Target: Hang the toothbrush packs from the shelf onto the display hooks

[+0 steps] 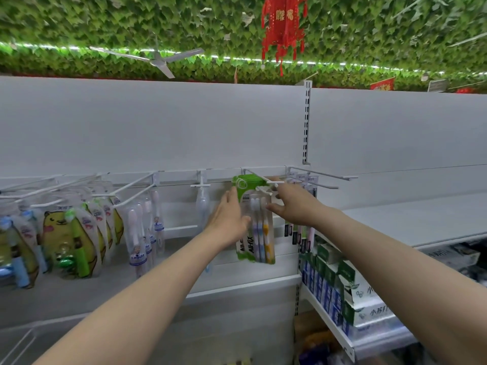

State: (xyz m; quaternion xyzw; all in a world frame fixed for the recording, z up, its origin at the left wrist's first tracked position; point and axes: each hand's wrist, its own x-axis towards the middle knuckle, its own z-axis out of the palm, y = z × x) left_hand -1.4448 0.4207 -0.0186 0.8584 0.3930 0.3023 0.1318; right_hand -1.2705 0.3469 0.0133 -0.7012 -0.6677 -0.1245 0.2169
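Left hand (228,217), fingers straight, presses flat on the left edge of a green toothbrush pack (254,219) hanging upright; the pack lies between both hands; right hand (291,204) reaches the hook (264,179) tip above, seemingly pinching the pack's top; one pack handled; about seven hooks on the rail.

Hook (263,179) carrying the green toothbrush pack (254,219) is flanked closely: left hand (228,214) against the pack's left edge, right hand (288,204) at the hook tip. Adjacent right hook (324,175) projects bare above hanging packs (303,233). Left, a single-pack hook (201,185) stands near; crowded hooks (79,191) lie beyond. Bare back panel (184,127) above the rail. Toothpaste boxes (342,285) fill the lower right shelf.
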